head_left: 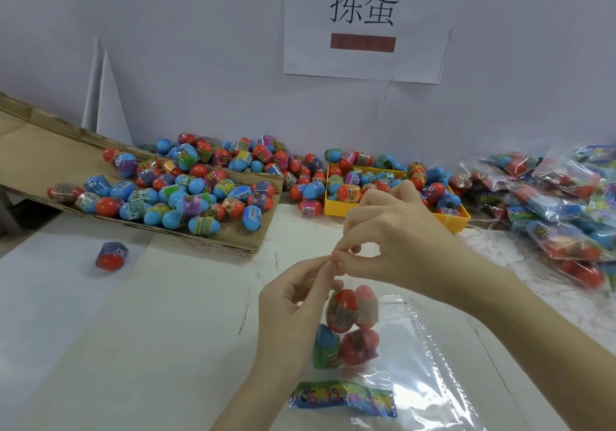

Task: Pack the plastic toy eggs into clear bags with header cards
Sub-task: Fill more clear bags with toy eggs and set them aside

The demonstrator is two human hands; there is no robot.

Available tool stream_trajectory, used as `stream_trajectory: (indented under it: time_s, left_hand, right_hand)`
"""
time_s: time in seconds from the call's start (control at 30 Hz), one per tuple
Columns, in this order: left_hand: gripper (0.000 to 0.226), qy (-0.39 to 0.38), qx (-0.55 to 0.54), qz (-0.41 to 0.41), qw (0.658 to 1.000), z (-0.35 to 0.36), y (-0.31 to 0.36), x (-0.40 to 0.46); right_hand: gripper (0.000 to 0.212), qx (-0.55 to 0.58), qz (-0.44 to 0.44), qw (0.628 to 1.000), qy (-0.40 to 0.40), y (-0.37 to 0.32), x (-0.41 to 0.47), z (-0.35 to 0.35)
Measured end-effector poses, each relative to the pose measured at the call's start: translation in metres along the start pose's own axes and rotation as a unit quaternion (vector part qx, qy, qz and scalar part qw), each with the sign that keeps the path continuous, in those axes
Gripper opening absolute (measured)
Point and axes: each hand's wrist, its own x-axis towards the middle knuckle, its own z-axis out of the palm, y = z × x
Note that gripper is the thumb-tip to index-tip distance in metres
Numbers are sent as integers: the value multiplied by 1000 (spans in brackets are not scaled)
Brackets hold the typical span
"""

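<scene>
A clear bag (363, 354) hangs above the table with several red and blue toy eggs (343, 310) inside it and a colourful header card (343, 399) at its lower end. My left hand (293, 304) and my right hand (393, 230) meet above the eggs and pinch the bag's upper edge between thumbs and fingertips. Loose eggs (186, 194) lie heaped on a cardboard flap (40, 150) at the left. More eggs fill a yellow tray (333, 209) behind my right hand.
Empty clear bags (443, 364) lie flat under my right forearm. Filled bags (560, 204) are piled at the right. One stray egg (111, 256) sits alone on the white table (133, 330). A paper sign (365, 24) hangs on the wall.
</scene>
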Motion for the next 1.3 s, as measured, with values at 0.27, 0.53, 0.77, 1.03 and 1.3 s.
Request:
stream_trajectory:
  time_s: [0.27, 0.53, 0.77, 1.03, 1.3]
  left_hand:
    - [12, 13, 19, 3, 1000, 1, 2, -1]
    - [14, 11, 21, -16, 1000, 4, 0, -2]
    - [20, 21, -18, -34, 999, 1, 0, 1]
    - [20, 32, -35, -34, 998, 3, -3, 2]
    - [20, 33, -34, -46, 998, 3, -4, 3]
  right_hand:
    - [26, -171, -28, 969, 176, -12, -8, 19]
    - [18, -105, 76, 964, 234, -14, -10, 29]
    - [14, 16, 224, 924, 308, 25, -24, 28]
    - [25, -98, 523, 840, 110, 127, -90, 20]
    - [78, 403, 302, 859, -90, 136, -100, -11]
